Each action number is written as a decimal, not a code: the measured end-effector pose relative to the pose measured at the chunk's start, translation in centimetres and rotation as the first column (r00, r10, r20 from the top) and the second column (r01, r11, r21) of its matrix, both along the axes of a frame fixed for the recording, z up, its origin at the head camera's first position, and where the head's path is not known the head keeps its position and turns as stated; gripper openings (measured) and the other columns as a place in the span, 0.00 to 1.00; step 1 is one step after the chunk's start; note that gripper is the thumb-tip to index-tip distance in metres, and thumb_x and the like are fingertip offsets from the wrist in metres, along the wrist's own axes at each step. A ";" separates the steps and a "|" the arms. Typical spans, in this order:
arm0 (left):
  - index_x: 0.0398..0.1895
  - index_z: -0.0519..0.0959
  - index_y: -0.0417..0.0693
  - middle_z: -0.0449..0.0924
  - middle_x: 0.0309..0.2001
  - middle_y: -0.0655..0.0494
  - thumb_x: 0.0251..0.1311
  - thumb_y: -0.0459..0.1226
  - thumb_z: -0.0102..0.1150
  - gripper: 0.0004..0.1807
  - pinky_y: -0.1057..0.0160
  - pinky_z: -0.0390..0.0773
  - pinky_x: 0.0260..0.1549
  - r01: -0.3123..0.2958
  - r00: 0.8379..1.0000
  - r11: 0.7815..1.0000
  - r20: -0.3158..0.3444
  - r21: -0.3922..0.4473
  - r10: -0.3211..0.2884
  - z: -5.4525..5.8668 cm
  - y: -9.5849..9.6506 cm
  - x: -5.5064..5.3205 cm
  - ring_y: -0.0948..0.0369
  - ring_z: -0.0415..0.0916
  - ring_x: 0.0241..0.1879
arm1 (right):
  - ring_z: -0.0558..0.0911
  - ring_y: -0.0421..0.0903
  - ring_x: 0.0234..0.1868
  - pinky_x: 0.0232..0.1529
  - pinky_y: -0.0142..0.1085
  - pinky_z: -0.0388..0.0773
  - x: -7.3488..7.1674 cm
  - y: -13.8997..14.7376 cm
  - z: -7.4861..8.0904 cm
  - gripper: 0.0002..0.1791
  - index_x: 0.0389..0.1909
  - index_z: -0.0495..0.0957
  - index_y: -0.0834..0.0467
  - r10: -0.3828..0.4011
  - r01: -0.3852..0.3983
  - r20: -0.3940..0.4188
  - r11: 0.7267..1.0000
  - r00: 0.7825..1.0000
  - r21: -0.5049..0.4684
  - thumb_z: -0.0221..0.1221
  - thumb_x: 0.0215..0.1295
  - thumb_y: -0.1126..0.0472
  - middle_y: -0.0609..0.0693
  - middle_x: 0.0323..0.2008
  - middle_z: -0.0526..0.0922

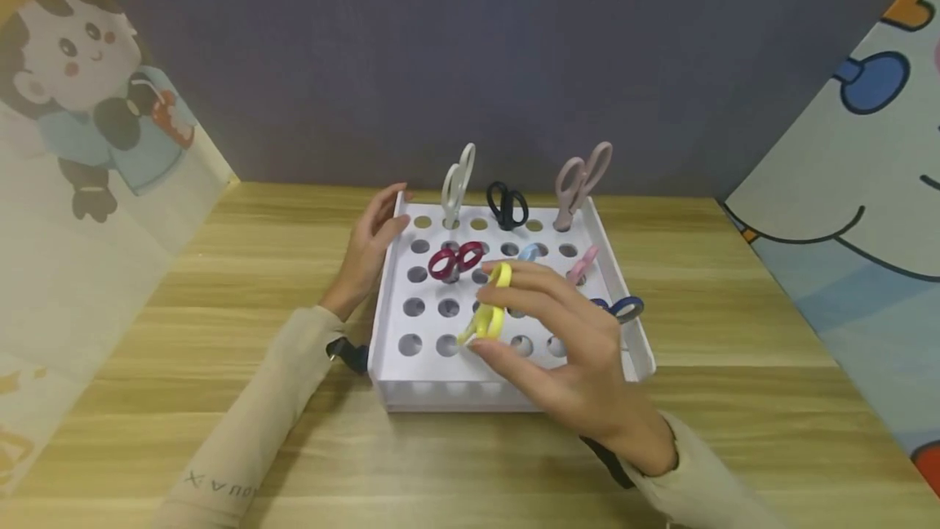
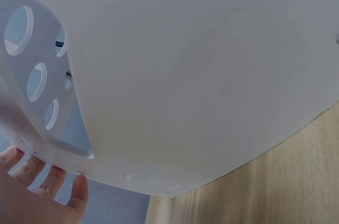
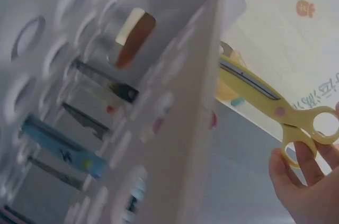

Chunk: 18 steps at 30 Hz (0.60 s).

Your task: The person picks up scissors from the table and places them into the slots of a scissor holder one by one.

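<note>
Yellow scissors (image 1: 488, 318) are held above the front of a white rack (image 1: 433, 367) by my right hand (image 1: 580, 349), its thumb and fingers on the handle loops. In the right wrist view, the yellow scissors (image 3: 279, 112) stand beside the rack wall, yellow along the blades, fingers (image 3: 307, 163) at the loops. The rack has rows of round holes. My left hand (image 1: 365, 247) grips the rack's far left edge; in the left wrist view its fingertips (image 2: 53, 176) lie along the side panel (image 2: 159, 102).
Other scissors stand in the rack: white (image 1: 457, 184), black (image 1: 507, 206), mauve (image 1: 580, 182), dark red (image 1: 455, 260), light blue (image 1: 528, 252), pink (image 1: 583, 264) and dark blue (image 1: 626, 308). The wooden table (image 1: 220, 333) meets a grey wall (image 1: 470, 64) behind and printed panels at both sides.
</note>
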<state>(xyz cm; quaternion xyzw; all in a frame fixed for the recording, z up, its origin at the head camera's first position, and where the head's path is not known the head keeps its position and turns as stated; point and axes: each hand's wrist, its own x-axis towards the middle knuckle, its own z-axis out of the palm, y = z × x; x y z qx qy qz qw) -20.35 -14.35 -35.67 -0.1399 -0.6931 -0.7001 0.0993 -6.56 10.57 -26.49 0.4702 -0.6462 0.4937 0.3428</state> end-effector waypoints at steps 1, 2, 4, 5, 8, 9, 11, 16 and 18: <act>0.71 0.65 0.39 0.69 0.67 0.36 0.68 0.30 0.51 0.27 0.55 0.67 0.68 -0.003 1.000 1.000 -0.001 -0.003 0.003 0.0 0.0 0.0 0.48 0.66 0.68 | 0.83 0.55 0.50 0.57 0.42 0.80 -0.1 -0.2 -0.2 0.16 0.43 0.83 0.69 0.001 -0.001 0.005 1.000 1.000 0.001 0.68 0.63 0.60 0.62 0.45 0.84; 0.71 0.65 0.40 0.69 0.67 0.36 0.68 0.30 0.51 0.27 0.55 0.67 0.67 -0.005 1.000 1.000 0.000 -0.006 0.005 0.1 0.0 0.0 0.49 0.66 0.68 | 0.83 0.55 0.50 0.57 0.42 0.80 -0.1 -0.4 -0.5 0.16 0.43 0.83 0.69 0.001 -0.001 0.015 1.000 1.000 0.007 0.68 0.63 0.60 0.62 0.44 0.84; 0.71 0.66 0.41 0.69 0.67 0.38 0.69 0.30 0.51 0.27 0.55 0.68 0.67 -0.009 1.000 1.000 0.000 -0.011 0.009 0.1 0.0 0.0 0.50 0.67 0.67 | 0.83 0.54 0.50 0.57 0.42 0.79 -0.3 -0.8 -1.0 0.16 0.43 0.83 0.68 -0.001 0.000 0.038 1.000 0.999 0.027 0.67 0.64 0.59 0.60 0.45 0.84; 0.71 0.66 0.41 0.70 0.67 0.38 0.69 0.30 0.51 0.27 0.56 0.69 0.66 -0.009 1.000 1.000 0.000 -0.011 0.009 0.1 0.1 0.0 0.51 0.67 0.67 | 0.83 0.53 0.50 0.58 0.42 0.79 -0.4 -1.0 -1.3 0.15 0.43 0.83 0.67 0.001 -0.003 0.049 0.999 0.999 0.042 0.67 0.64 0.58 0.59 0.44 0.84; 0.71 0.66 0.41 0.70 0.67 0.39 0.69 0.31 0.51 0.27 0.56 0.70 0.65 -0.004 1.000 1.000 0.004 -0.011 0.004 0.1 0.1 0.1 0.51 0.68 0.66 | 0.83 0.52 0.48 0.57 0.41 0.79 -0.7 -1.4 -2.1 0.15 0.44 0.83 0.65 0.000 -0.006 0.064 0.996 0.998 0.094 0.67 0.63 0.58 0.57 0.44 0.85; 0.71 0.66 0.41 0.70 0.67 0.39 0.69 0.31 0.51 0.27 0.57 0.70 0.65 -0.003 1.000 1.000 0.005 -0.012 0.003 0.1 0.1 0.1 0.51 0.68 0.66 | 0.83 0.51 0.48 0.57 0.41 0.79 -0.8 -1.4 -2.3 0.14 0.44 0.83 0.64 0.000 -0.008 0.068 0.993 0.998 0.117 0.68 0.63 0.58 0.56 0.43 0.85; 0.71 0.65 0.41 0.69 0.67 0.39 0.69 0.32 0.50 0.26 0.58 0.70 0.65 -0.001 1.000 1.000 0.011 -0.017 0.001 0.1 0.0 0.1 0.51 0.67 0.67 | 0.82 0.49 0.48 0.57 0.40 0.79 -1.0 -1.5 -2.8 0.14 0.44 0.83 0.63 0.000 -0.013 0.083 0.986 0.997 0.168 0.69 0.61 0.59 0.54 0.43 0.84; 0.71 0.65 0.42 0.69 0.67 0.39 0.70 0.33 0.49 0.26 0.59 0.70 0.65 -0.004 1.000 0.999 0.017 -0.039 0.005 0.1 -0.1 0.1 0.51 0.67 0.67 | 0.82 0.44 0.50 0.58 0.33 0.77 -1.1 -1.2 -3.7 0.16 0.44 0.83 0.60 -0.027 -0.032 0.182 0.949 0.983 0.314 0.71 0.58 0.57 0.52 0.46 0.84; 0.71 0.65 0.42 0.70 0.67 0.40 0.71 0.33 0.49 0.26 0.58 0.70 0.65 -0.003 1.000 0.999 0.016 -0.042 0.004 0.2 -0.1 0.1 0.50 0.66 0.68 | 0.82 0.45 0.52 0.60 0.34 0.76 -1.1 -1.2 -4.0 0.16 0.43 0.84 0.59 -0.056 -0.024 0.203 0.927 0.978 0.375 0.72 0.57 0.56 0.52 0.47 0.85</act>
